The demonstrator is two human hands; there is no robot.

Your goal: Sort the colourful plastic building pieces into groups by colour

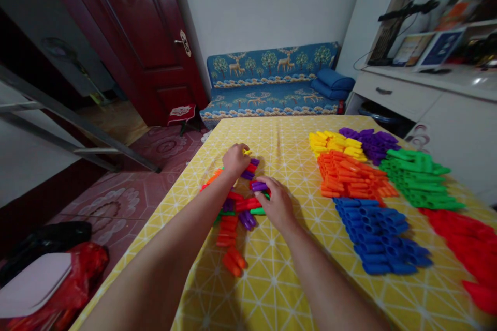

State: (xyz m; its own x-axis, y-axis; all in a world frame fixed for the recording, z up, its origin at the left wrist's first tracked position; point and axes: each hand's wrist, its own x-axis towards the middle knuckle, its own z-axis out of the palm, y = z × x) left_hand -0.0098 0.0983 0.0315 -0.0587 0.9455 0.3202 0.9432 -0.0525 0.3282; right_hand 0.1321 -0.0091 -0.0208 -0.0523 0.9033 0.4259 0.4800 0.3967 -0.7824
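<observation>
Plastic tube-shaped building pieces are joined into a multicoloured structure on the table, with a red section point(247, 204) at its middle and an orange end piece point(234, 261) nearest me. At the far end of it, my left hand point(235, 159) is closed, its fingers curled on a small yellow piece point(247, 152) that is mostly hidden. My right hand point(276, 200) pinches a purple tube piece point(259, 186) at the structure's right side. My left forearm covers part of the structure.
Sorted piles lie along the table's right side: yellow point(336, 145), purple point(370, 144), orange point(351, 176), green point(421, 178), blue point(380, 238) and red point(466, 243). Behind the yellow tablecloth point(248, 132) stands a blue patterned sofa point(272, 98). A red stool point(181, 114) is by the door.
</observation>
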